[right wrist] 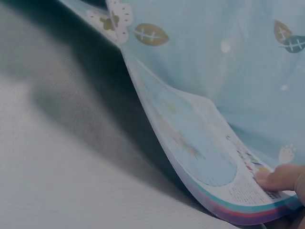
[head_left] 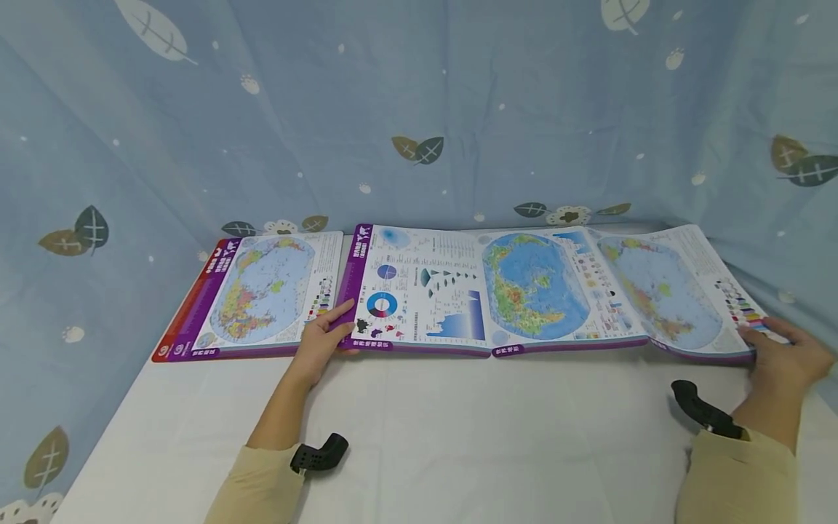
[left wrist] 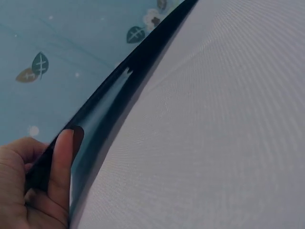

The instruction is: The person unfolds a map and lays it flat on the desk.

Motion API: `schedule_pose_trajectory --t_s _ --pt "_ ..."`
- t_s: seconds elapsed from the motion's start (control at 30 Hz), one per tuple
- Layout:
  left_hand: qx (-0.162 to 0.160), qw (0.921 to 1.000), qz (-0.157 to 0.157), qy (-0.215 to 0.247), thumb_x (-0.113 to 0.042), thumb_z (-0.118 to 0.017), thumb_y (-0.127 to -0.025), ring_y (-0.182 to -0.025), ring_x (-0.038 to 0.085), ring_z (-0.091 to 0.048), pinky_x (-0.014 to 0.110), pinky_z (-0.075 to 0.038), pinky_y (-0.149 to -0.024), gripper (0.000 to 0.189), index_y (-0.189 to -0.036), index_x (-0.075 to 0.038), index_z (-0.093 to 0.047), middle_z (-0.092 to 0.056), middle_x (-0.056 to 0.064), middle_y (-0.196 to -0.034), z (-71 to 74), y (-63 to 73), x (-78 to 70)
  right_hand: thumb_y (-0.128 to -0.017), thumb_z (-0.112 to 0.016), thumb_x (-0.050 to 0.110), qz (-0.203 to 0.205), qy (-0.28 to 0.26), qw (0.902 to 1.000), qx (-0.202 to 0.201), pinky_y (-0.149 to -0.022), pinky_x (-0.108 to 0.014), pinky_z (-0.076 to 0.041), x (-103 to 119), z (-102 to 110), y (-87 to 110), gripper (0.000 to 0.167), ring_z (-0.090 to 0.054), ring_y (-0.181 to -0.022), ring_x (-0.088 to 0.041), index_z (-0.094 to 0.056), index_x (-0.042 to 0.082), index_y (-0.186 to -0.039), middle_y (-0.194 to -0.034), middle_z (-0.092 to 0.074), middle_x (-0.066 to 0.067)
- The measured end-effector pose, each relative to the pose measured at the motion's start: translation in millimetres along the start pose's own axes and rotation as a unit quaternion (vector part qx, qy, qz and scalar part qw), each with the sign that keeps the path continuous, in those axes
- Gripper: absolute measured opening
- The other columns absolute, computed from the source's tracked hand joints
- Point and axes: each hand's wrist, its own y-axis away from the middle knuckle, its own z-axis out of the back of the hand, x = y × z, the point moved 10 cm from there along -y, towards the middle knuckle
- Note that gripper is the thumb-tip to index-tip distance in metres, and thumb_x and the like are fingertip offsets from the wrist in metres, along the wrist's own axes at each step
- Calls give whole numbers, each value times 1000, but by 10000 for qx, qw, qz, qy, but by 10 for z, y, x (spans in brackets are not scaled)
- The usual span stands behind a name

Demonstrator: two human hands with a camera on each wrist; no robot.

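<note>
A fold-out world map (head_left: pixel 452 251) with a purple left border stretches across the white table, its several panels raised a little off the cloth. My left hand (head_left: pixel 317 348) pinches its left edge, thumb on the printed side. At the far right, my right hand (head_left: pixel 788 356) holds the lower right corner of the last panel (head_left: pixel 661 291), which bends upward. In the right wrist view, the thumb of the right hand (right wrist: pixel 286 183) presses on the print. The left wrist view shows the left hand (left wrist: pixel 35 186) gripping the dark, glossy underside edge of the map (left wrist: pixel 102 121).
To the left lies a folded world map (head_left: pixel 268 287), purple-bordered, on a red-bordered one (head_left: pixel 204 291); the opened map's left edge is close beside them. A blue leaf-patterned curtain (head_left: pixel 419 94) hangs directly behind. White cloth (head_left: pixel 497 429) covers the table in front.
</note>
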Motion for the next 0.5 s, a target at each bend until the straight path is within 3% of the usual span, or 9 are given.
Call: schedule_pose_trajectory --t_s 0.2,0.4,0.5 --pt "111 9996 -123 231 -10 -57 -94 -89 11 -66 29 -58 -69 52 -144 -12 -41 -25 13 -150 11 9 -37 -86 -67 9 -12 1038 9945 -100 -113 -21 -23 -17 -9 42 53 -24 -133 1 -54 33 -131 -153 -15 13" --pt "84 9999 54 37 -8 -62 -91 -94 13 -64 27 -58 -70 59 -145 -12 -39 -23 14 -152 24 22 14 -90 -63 24 207 2146 9765 79 -116 -20 -14 45 -116 -4 52 -13 -139 -8 -45 35 -138 -154 -10 8" --pt "36 9999 100 -65 -7 -62 -91 -95 16 -64 27 -58 -70 59 -145 -11 -39 -22 16 -152 13 25 25 -90 -63 25 259 2178 9756 28 -116 -20 -12 64 -129 -51 51 -12 -141 -10 -46 36 -137 -153 -11 7"
